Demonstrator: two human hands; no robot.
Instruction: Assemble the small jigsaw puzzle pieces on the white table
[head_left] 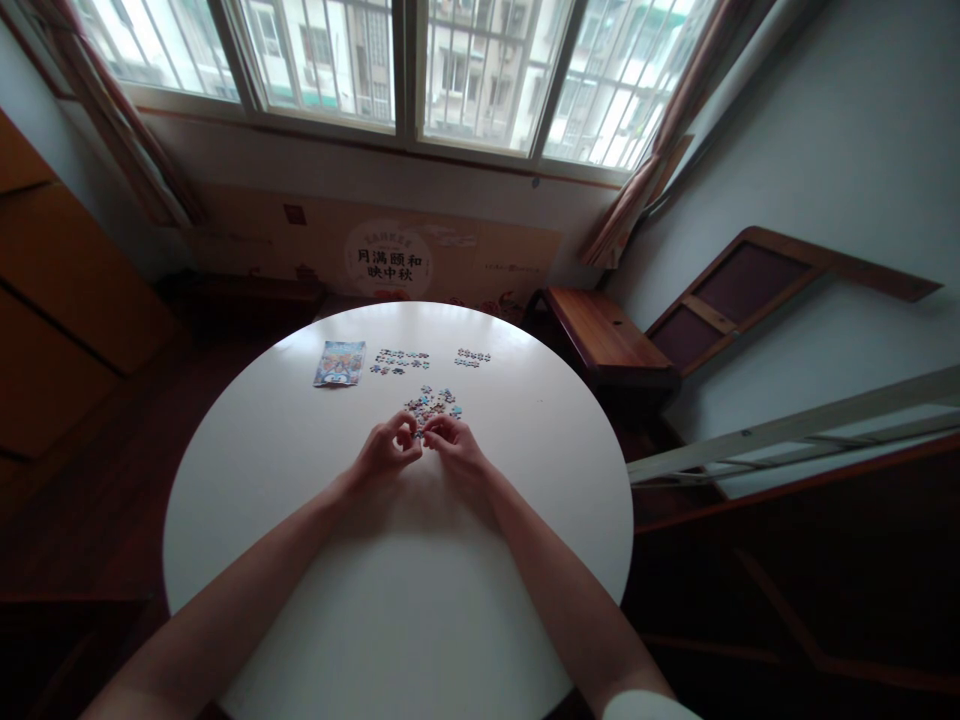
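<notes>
My left hand (388,446) and my right hand (454,442) meet over the middle of the round white table, thumbs and fingers curled in a pinch. Between their fingertips is a small dark jigsaw piece (419,435), partly covered by the fingers. Just beyond the hands lies a loose pile of jigsaw pieces (433,404), mixed in colour. Farther back, more jigsaw pieces (401,359) are laid out in rows, and a smaller group of pieces (472,357) sits to the right. Left of the rows lies a colourful picture sheet or packet (340,363).
The white table (255,500) has a curved edge all round. Beyond its right side stands a wooden bench or stool (600,330). A printed tan board (480,250) leans under the barred window (480,80). Orange-brown cabinets (67,270) are at the left.
</notes>
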